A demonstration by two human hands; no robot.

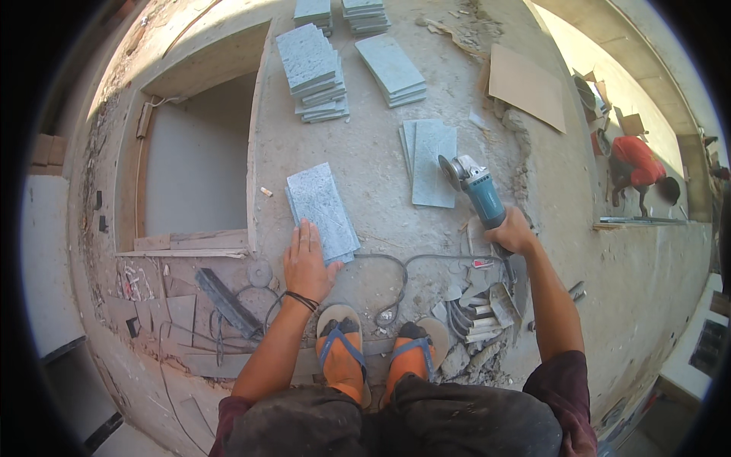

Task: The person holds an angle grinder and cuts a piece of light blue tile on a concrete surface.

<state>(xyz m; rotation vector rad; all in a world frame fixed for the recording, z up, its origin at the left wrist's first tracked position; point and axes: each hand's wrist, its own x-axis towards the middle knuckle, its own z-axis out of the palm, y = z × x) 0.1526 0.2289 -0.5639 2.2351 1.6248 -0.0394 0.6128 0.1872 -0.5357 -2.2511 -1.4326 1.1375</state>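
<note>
My right hand [515,233] is wrapped round the teal body of an angle grinder [484,196], held up at the right. The grinder's round disc [450,174] points left, in front of or over a small stack of grey tiles [434,169]; whether it touches them I cannot tell. My left hand [307,263] lies with fingers stretched out on the near end of another short stack of speckled grey tiles [323,207]. Its thumb points right, along the tiles' lower edge.
More tile stacks [311,72] stand farther off. A brown cardboard sheet [527,87] lies at the far right. A black cable [396,270] winds across the floor before my sandalled feet. Rubble and tile offcuts [487,316] lie to the right. A person in red [638,164] crouches beyond the opening.
</note>
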